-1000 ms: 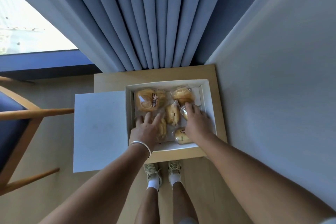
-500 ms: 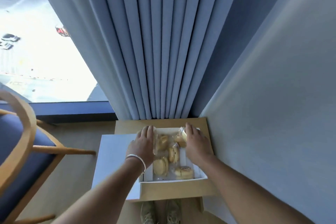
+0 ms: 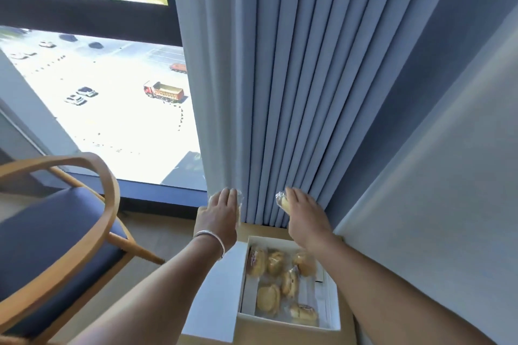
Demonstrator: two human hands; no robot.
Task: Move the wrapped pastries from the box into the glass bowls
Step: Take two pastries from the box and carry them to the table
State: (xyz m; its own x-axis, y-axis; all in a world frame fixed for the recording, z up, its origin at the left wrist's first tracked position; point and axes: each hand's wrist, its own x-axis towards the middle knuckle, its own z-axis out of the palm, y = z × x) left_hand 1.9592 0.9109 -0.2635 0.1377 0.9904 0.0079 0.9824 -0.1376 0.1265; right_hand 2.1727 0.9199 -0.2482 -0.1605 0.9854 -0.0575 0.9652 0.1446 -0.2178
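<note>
Both our hands have risen out of the box [image 3: 330, 293] at lower centre. Our left hand [image 3: 220, 217] grips a wrapped pastry [image 3: 238, 206]; right of it, our right hand [image 3: 304, 214] clasps another pastry [image 3: 283, 202] before the curtain [image 3: 294, 78].

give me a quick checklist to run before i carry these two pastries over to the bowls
1. Right hand grips a wrapped pastry: ok, wrapper and yellow pastry show by the fingers.
2. Left hand grips a pastry: ok, a clear wrapper shows past the fingers, though the pastry is mostly hidden.
3. Both hands lifted clear of the white box: ok.
4. Glass bowls located: cannot tell, none in view.
5. Pastries left in the box: not ok, about six remain.
6. Path clear of the wooden chair at left: cannot tell.
</note>
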